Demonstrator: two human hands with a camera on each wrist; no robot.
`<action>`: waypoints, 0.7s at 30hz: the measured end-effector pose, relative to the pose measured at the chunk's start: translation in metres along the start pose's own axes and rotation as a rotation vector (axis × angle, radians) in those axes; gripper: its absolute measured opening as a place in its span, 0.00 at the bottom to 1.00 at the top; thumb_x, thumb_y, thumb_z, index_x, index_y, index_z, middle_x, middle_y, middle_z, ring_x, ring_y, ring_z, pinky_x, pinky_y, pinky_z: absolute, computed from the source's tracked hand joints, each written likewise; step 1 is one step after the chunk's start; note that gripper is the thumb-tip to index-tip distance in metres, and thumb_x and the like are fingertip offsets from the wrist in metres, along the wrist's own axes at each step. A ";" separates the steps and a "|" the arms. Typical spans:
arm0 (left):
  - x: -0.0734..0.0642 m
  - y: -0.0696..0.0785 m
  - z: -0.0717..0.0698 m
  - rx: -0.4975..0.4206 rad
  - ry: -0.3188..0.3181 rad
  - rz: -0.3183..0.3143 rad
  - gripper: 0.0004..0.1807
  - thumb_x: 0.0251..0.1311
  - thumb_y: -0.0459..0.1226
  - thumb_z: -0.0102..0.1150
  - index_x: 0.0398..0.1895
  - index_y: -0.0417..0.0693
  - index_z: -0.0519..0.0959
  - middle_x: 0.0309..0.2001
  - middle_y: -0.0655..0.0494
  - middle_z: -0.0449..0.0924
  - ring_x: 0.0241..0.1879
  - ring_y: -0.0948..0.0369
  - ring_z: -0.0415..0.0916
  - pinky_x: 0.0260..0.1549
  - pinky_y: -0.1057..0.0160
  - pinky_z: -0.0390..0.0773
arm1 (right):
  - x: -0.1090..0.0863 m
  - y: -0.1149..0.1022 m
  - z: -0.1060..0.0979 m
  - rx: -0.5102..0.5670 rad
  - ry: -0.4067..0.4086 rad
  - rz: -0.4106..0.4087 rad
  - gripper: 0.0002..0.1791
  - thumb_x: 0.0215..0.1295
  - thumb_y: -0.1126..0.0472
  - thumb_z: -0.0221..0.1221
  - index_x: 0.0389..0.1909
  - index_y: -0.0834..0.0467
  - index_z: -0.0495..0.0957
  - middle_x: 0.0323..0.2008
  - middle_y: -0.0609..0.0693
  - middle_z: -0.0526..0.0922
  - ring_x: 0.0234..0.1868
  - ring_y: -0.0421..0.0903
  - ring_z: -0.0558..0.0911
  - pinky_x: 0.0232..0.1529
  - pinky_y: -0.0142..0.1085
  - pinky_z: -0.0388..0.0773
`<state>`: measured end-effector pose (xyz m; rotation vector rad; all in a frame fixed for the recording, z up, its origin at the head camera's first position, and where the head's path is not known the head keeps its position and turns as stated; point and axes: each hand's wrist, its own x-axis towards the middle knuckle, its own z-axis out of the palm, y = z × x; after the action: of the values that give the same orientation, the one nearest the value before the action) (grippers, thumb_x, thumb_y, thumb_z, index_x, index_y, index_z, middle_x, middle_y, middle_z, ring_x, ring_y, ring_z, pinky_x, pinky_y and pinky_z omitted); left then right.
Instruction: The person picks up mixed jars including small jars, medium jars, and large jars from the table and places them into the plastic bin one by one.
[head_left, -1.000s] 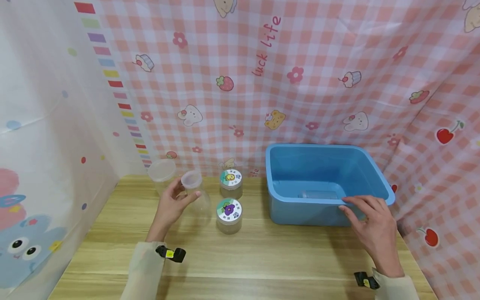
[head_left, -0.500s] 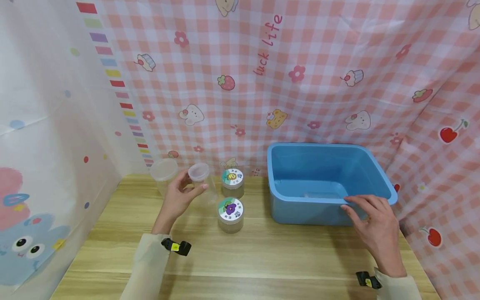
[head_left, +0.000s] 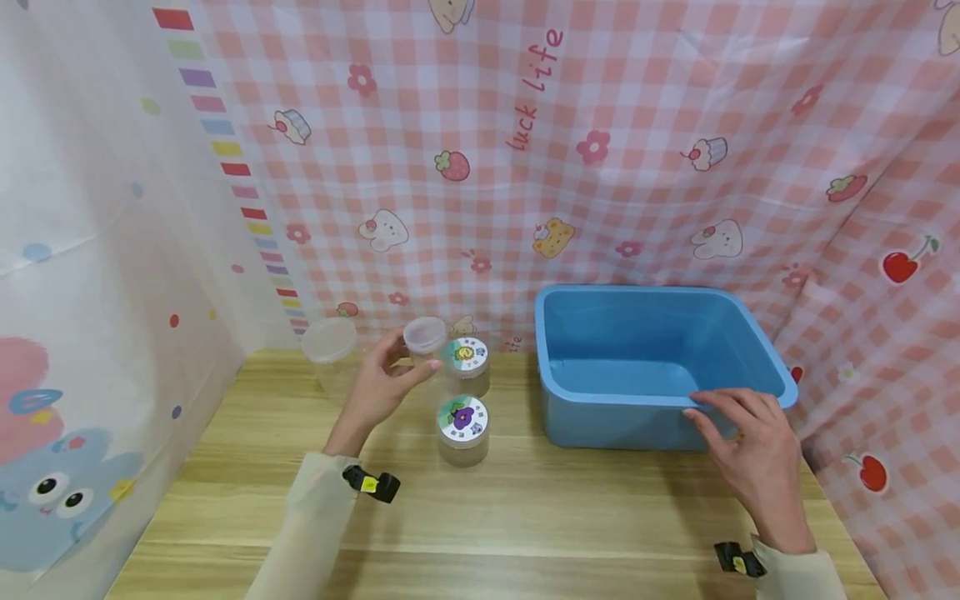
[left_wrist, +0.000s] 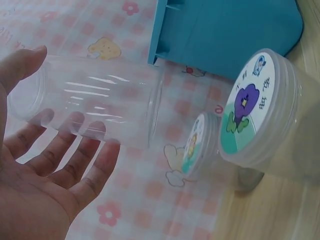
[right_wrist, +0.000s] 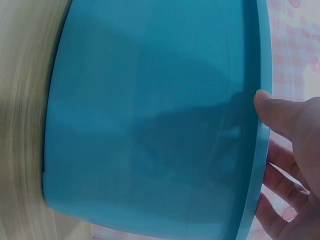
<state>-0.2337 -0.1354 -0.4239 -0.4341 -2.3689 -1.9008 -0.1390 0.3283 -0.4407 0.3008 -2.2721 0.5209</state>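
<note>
Left fingers (left_wrist: 102, 162) grasped a clear jar (left_wrist: 107, 95), apparently off the worktop (head_left: 540, 517) | right fingers (right_wrist: 285, 182) pinched the tub's (head_left: 622, 427) near rim | purple-label jar (head_left: 462, 423) and sunflower jar (head_left: 471, 358) stood right of left fingers | judged: pickup done, setting-down remained

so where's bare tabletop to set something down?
Biggest: the table between left sleeve and right sleeve, in front of the purple-label jar and blue bin. Narrower: between that jar and the bin. Crowded: back left, left hand holding a clear jar near the yellow-label jar.
</note>
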 end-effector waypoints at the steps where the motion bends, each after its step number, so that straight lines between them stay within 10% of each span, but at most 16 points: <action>1: 0.001 0.001 0.002 -0.001 -0.007 0.003 0.34 0.62 0.36 0.71 0.71 0.48 0.71 0.64 0.46 0.76 0.60 0.51 0.76 0.51 0.66 0.84 | 0.000 0.000 0.000 0.001 0.001 0.000 0.23 0.43 0.70 0.79 0.45 0.58 0.88 0.39 0.58 0.85 0.43 0.58 0.76 0.45 0.45 0.69; 21: 0.022 0.033 0.035 -0.014 -0.081 0.061 0.30 0.63 0.38 0.71 0.68 0.53 0.75 0.56 0.48 0.82 0.53 0.54 0.79 0.50 0.58 0.84 | -0.002 0.002 0.001 0.012 0.012 0.002 0.21 0.67 0.44 0.65 0.45 0.57 0.89 0.40 0.58 0.85 0.43 0.58 0.77 0.44 0.45 0.70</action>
<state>-0.2420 -0.0910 -0.3959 -0.5885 -2.3636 -1.9100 -0.1389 0.3300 -0.4431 0.3014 -2.2585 0.5363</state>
